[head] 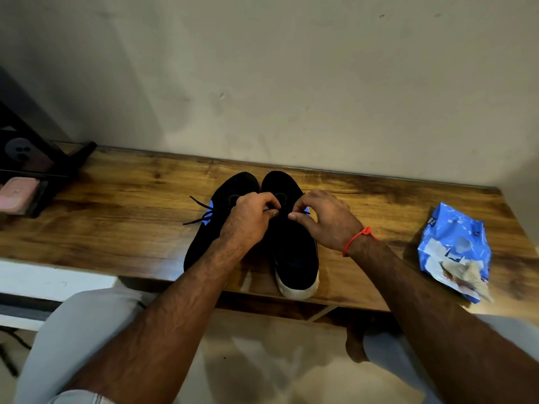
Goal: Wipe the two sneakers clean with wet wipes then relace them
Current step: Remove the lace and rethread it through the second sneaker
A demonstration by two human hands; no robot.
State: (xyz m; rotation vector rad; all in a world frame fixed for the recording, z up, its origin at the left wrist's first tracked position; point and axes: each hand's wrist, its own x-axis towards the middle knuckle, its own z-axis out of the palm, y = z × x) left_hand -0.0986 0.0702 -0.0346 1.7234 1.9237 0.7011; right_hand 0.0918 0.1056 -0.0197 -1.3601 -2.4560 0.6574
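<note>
We work at a wooden desk with a warm brown grain, pushed against a plain pale wall, and the light is dim. At the desk's left end stands a dark rack with a pink case lying beside it. Near the right end lies a blue pack of wet wipes, with a crumpled, soiled wipe resting on the part of it nearest us. Two black sneakers sit side by side at the middle of the desk, toes toward the wall: the left sneaker shows a blue patch on its side and loose black lace ends trailing toward the left, while the right sneaker has its white heel at the near edge. Both our hands meet over the right sneaker's laces. Our left hand has its fingers curled, its grip pinching the thin black lace. Our right hand, with an orange thread round the wrist, also curls its fingers inward at the lacing, thumb and fingertips closed together; the lace itself is hidden there. Pale trousers cover our knees below the near edge.
</note>
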